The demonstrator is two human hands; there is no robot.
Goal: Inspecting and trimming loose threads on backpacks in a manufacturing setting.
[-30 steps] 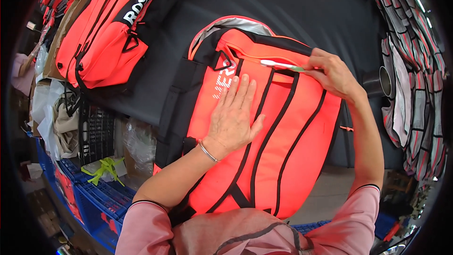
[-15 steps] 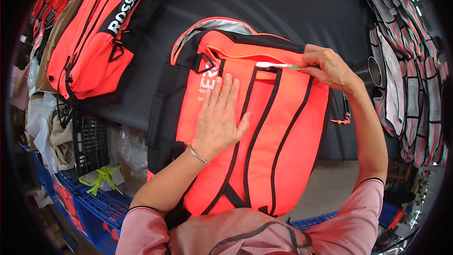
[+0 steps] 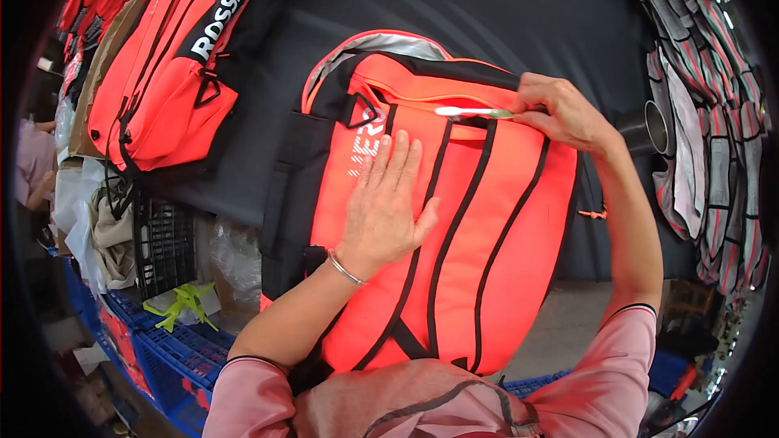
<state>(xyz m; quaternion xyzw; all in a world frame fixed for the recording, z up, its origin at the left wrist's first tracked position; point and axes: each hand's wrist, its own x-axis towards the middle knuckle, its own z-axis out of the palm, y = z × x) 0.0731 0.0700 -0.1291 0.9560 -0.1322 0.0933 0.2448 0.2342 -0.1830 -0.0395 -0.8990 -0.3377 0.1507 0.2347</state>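
A bright coral-red backpack (image 3: 511, 227) with black edging lies before me, its shoulder straps facing up. The lid at its far end stands partly raised, showing a silvery grey lining (image 3: 357, 50). My left hand (image 3: 385, 211) rests flat on the back panel, fingers stretched out, just below the white print. At the far right corner, my right hand (image 3: 560, 112) pinches the pale green handle of what looks like a toothbrush (image 3: 462, 113). Its white head lies against the panel beside the top strap loop. The fingertips of that hand are partly hidden.
A second coral-red bag (image 3: 162, 73) stands at the far left of the black-covered table (image 3: 454, 0). A metal cylinder (image 3: 656, 126) lies at the right, near hanging grey strap pieces (image 3: 714, 146). Blue crates (image 3: 174, 361) and a black basket (image 3: 166, 235) stand at the lower left.
The whole view has shifted slightly, moving everything a little to the right. My left hand stays flat on the backpack, and my right hand keeps its pinch on the toothbrush.
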